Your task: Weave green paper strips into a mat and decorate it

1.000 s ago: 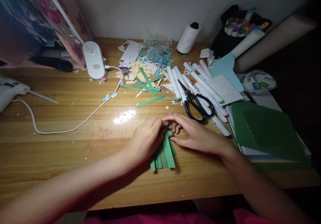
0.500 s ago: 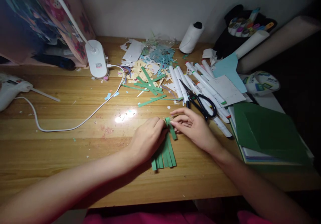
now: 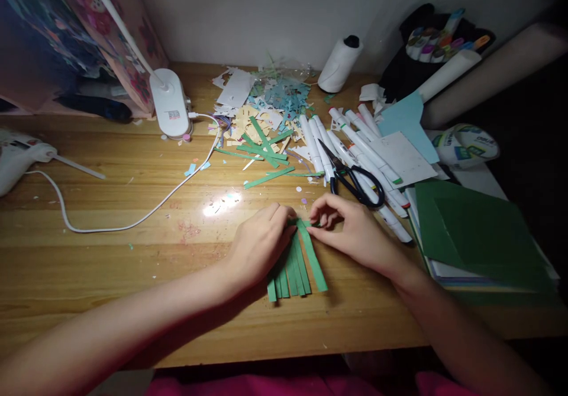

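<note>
Near the front of the wooden desk, my left hand (image 3: pixel 261 242) is closed on the upper part of a green paper fringe (image 3: pixel 293 271). Its strips hang down toward me, slightly fanned. One separate strip (image 3: pixel 316 260) splays out to the right of the others. My right hand (image 3: pixel 344 224) pinches green paper at the fringe's top right edge, thumb and forefinger together. The fringe's top is partly hidden behind my left fingers. Black-handled scissors (image 3: pixel 355 183) lie just beyond my right hand, on top of several white markers (image 3: pixel 370 159).
Loose green strips (image 3: pixel 268 177) and a heap of paper scraps (image 3: pixel 266 106) lie behind my hands. A stack of green paper (image 3: pixel 479 230) is at right, near a tape roll (image 3: pixel 465 144). A thread spool (image 3: pixel 339 64), a lamp base (image 3: pixel 170 109) and a glue gun (image 3: pixel 22 156) stand around.
The right-hand strip, folded up short before, now hangs at full length, angled to the right. My right hand has shifted slightly right and its fingers have curled in. My left hand stays put.
</note>
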Demonstrator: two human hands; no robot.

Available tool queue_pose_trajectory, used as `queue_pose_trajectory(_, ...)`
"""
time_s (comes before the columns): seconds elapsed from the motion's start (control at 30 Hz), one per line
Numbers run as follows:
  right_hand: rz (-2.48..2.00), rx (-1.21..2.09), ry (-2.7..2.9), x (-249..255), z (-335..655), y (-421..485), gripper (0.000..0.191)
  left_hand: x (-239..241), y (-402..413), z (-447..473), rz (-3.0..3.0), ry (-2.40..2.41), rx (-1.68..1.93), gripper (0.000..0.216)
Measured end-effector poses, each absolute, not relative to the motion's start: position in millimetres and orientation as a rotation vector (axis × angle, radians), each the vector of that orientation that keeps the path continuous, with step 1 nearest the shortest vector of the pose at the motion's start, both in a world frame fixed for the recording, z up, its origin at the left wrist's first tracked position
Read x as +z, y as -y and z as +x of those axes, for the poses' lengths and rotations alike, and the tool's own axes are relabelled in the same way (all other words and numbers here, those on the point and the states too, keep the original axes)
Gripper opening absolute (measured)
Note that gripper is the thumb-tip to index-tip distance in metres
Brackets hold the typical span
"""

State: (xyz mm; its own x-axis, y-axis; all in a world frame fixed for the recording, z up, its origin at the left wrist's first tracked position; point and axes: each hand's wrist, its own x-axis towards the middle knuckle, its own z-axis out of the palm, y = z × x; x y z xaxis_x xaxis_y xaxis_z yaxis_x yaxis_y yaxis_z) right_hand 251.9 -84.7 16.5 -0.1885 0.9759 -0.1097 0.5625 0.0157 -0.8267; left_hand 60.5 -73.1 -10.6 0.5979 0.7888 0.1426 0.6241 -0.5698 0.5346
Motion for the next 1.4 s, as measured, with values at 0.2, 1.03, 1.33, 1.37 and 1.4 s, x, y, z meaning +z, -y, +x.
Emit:
queue_pose_trajectory(0.2, -1.490, 0.882, 2.045, 13.1, 253.2, 84.2, 0.013, -2.0, 76.4, 56.2, 2.660, -1.086, 0.325, 0.013)
queue_pose_trajectory(1.03, -1.018, 0.434, 2.728, 11.6, 248.9, 85.7, 0.045, 2.5, 127.4, 50.2, 3.369, -0.642, 0.349, 0.041)
queue_pose_trajectory(1.33, -1.086, 0.485, 2.758, 6.6, 239.0, 85.7, 0.053, 5.4, 129.9, 49.1, 3.396, -0.593, 0.307, 0.041)
queue_pose_trajectory(1.37, -1.085, 0.495, 2.749, 5.8, 238.4, 85.4, 0.052, 5.0, 129.7, 49.1, 3.384, -0.592, 0.331, 0.041)
queue_pose_trajectory(1.4, -1.075, 0.510, 2.735, 5.2, 238.0, 85.1, 0.052, 4.9, 129.1, 49.2, 3.358, -0.604, 0.354, 0.040)
